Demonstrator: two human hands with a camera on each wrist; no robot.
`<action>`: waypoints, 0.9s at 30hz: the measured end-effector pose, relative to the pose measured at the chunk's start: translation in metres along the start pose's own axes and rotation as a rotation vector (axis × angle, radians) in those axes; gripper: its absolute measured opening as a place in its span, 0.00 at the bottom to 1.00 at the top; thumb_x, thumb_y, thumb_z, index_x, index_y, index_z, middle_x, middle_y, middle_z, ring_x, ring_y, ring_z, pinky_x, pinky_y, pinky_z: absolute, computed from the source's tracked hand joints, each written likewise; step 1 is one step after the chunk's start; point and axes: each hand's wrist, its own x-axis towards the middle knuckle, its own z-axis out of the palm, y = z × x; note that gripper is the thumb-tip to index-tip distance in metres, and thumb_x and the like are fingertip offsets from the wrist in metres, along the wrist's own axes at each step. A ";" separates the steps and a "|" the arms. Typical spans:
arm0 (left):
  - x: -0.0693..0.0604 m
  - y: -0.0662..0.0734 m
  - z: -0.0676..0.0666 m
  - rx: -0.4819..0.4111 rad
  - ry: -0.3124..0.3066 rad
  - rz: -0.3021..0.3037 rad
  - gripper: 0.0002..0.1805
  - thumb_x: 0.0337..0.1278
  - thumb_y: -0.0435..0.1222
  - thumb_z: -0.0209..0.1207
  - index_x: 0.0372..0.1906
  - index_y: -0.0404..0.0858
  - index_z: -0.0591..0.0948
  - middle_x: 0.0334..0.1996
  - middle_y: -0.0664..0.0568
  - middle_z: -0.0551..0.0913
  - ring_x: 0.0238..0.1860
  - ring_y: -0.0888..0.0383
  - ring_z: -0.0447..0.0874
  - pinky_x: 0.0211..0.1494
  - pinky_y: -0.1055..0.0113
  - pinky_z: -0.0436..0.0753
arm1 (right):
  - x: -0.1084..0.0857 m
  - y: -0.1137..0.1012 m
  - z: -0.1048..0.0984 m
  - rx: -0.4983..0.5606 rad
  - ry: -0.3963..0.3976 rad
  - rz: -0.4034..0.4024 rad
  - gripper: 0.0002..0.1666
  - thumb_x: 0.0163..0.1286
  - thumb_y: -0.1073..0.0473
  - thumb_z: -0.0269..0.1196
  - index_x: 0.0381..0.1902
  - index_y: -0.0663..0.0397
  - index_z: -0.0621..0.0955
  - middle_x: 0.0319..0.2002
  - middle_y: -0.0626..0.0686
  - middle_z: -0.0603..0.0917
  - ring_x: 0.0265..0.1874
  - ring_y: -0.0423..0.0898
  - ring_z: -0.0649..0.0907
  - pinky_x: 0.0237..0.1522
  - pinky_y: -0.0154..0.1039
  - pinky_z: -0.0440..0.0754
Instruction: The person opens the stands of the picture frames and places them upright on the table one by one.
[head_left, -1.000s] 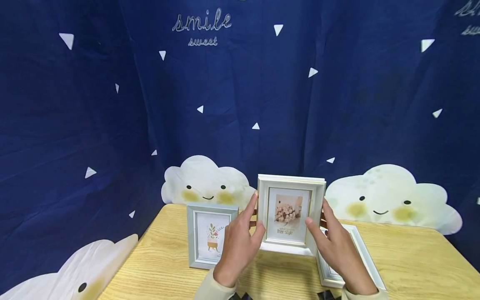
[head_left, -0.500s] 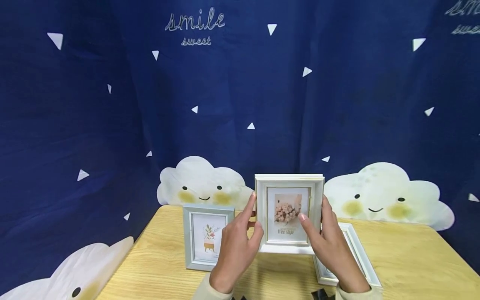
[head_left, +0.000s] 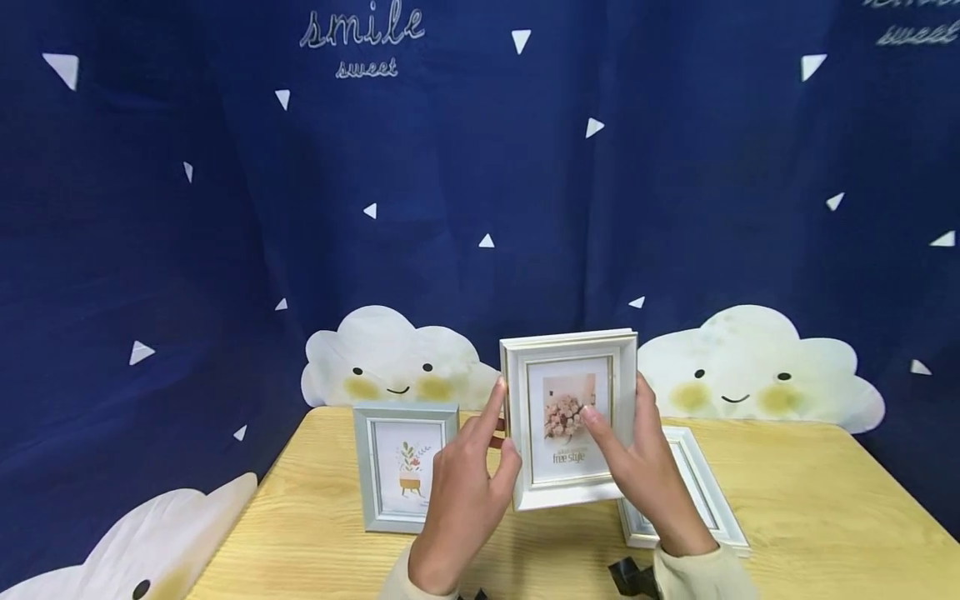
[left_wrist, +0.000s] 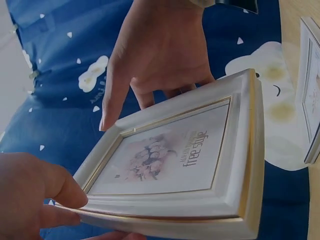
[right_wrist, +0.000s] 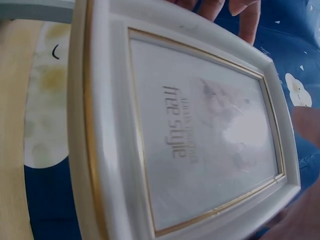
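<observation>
A white picture frame (head_left: 570,425) with gold trim hangs above the table, tilted slightly, showing pink flowers and "free style" lettering. My left hand (head_left: 465,487) holds its left edge with finger and thumb; in the left wrist view the left fingers (left_wrist: 55,200) pinch the rim. My right hand (head_left: 645,467) grips the right side, its thumb in front of the picture and the other fingers behind, hidden. In the right wrist view, sheen covers part of the glass, and the right hand (right_wrist: 300,205) shows only partly at the right edge.
A grey-blue picture frame (head_left: 408,467) stands upright on the wooden table (head_left: 300,517) at the left. Another white frame (head_left: 705,492) lies flat behind my right forearm. A dark blue curtain (head_left: 450,167) with clouds hangs behind the table.
The white frame has turned slightly in my hands and tilted. My right thumb has slid inward from the frame's border over the picture. The head view has shifted right.
</observation>
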 end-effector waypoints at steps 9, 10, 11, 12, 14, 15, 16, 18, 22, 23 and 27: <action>-0.002 0.007 -0.009 -0.018 -0.030 0.006 0.37 0.55 0.31 0.59 0.72 0.50 0.65 0.35 0.59 0.82 0.33 0.67 0.79 0.34 0.69 0.75 | 0.000 -0.002 0.006 0.034 0.032 0.075 0.41 0.72 0.53 0.57 0.75 0.46 0.49 0.62 0.57 0.66 0.60 0.51 0.69 0.59 0.44 0.66; -0.002 0.009 -0.009 -0.022 -0.031 0.014 0.37 0.55 0.31 0.59 0.72 0.50 0.65 0.35 0.60 0.82 0.33 0.68 0.79 0.34 0.70 0.75 | -0.001 -0.003 0.005 0.038 0.032 0.093 0.41 0.73 0.52 0.56 0.75 0.46 0.49 0.63 0.57 0.66 0.60 0.50 0.69 0.59 0.42 0.66; -0.002 0.010 -0.009 -0.027 -0.031 0.023 0.37 0.55 0.30 0.59 0.72 0.50 0.65 0.34 0.60 0.81 0.32 0.68 0.78 0.34 0.70 0.75 | -0.001 -0.003 0.004 0.041 0.032 0.111 0.40 0.73 0.51 0.55 0.75 0.46 0.49 0.63 0.58 0.66 0.60 0.51 0.69 0.58 0.41 0.66; -0.003 0.012 -0.009 -0.033 -0.028 0.033 0.37 0.55 0.30 0.59 0.71 0.49 0.66 0.34 0.60 0.81 0.32 0.67 0.78 0.34 0.70 0.75 | -0.002 -0.004 0.002 0.053 0.031 0.129 0.40 0.74 0.50 0.55 0.75 0.46 0.48 0.63 0.58 0.66 0.61 0.51 0.68 0.58 0.40 0.66; -0.004 0.015 -0.010 -0.037 -0.022 0.053 0.37 0.54 0.30 0.59 0.71 0.50 0.66 0.33 0.61 0.80 0.31 0.67 0.78 0.33 0.72 0.75 | -0.003 -0.004 0.001 0.078 0.025 0.160 0.40 0.74 0.49 0.53 0.75 0.47 0.48 0.64 0.60 0.65 0.63 0.53 0.67 0.59 0.43 0.65; -0.004 0.016 -0.010 -0.041 -0.020 0.065 0.37 0.54 0.29 0.59 0.71 0.50 0.67 0.32 0.61 0.80 0.31 0.67 0.77 0.33 0.72 0.74 | -0.003 -0.004 0.001 0.085 0.022 0.176 0.39 0.75 0.49 0.52 0.75 0.48 0.48 0.65 0.60 0.64 0.64 0.54 0.66 0.60 0.46 0.64; -0.004 0.017 -0.011 -0.046 -0.020 0.076 0.37 0.53 0.29 0.59 0.71 0.50 0.67 0.32 0.61 0.80 0.30 0.66 0.78 0.33 0.73 0.74 | -0.002 -0.004 0.000 0.094 0.019 0.190 0.39 0.75 0.48 0.51 0.75 0.49 0.48 0.65 0.61 0.63 0.64 0.55 0.65 0.61 0.49 0.63; -0.005 0.020 -0.012 -0.057 -0.023 0.099 0.38 0.53 0.29 0.60 0.71 0.50 0.66 0.32 0.61 0.80 0.31 0.66 0.78 0.33 0.73 0.75 | -0.001 -0.003 -0.001 0.119 0.015 0.213 0.37 0.76 0.46 0.49 0.74 0.53 0.49 0.66 0.63 0.62 0.66 0.56 0.62 0.62 0.54 0.59; -0.007 0.024 -0.014 -0.071 -0.057 0.131 0.38 0.55 0.29 0.59 0.72 0.52 0.65 0.32 0.61 0.79 0.32 0.68 0.79 0.33 0.74 0.75 | 0.001 -0.002 -0.003 0.124 0.014 0.288 0.34 0.78 0.43 0.40 0.69 0.60 0.54 0.62 0.64 0.63 0.61 0.54 0.64 0.59 0.50 0.61; -0.008 0.024 -0.015 -0.078 -0.072 0.137 0.38 0.56 0.30 0.59 0.72 0.52 0.64 0.32 0.61 0.79 0.33 0.69 0.79 0.34 0.74 0.75 | 0.001 -0.001 -0.003 0.121 0.015 0.305 0.33 0.78 0.43 0.37 0.68 0.62 0.55 0.60 0.64 0.64 0.58 0.53 0.65 0.58 0.47 0.63; -0.008 0.026 -0.018 -0.095 -0.131 0.156 0.37 0.58 0.31 0.58 0.73 0.52 0.63 0.32 0.62 0.79 0.34 0.70 0.80 0.34 0.76 0.75 | 0.002 0.000 -0.006 0.086 0.027 0.365 0.34 0.78 0.40 0.31 0.62 0.63 0.60 0.54 0.64 0.67 0.51 0.50 0.67 0.52 0.42 0.65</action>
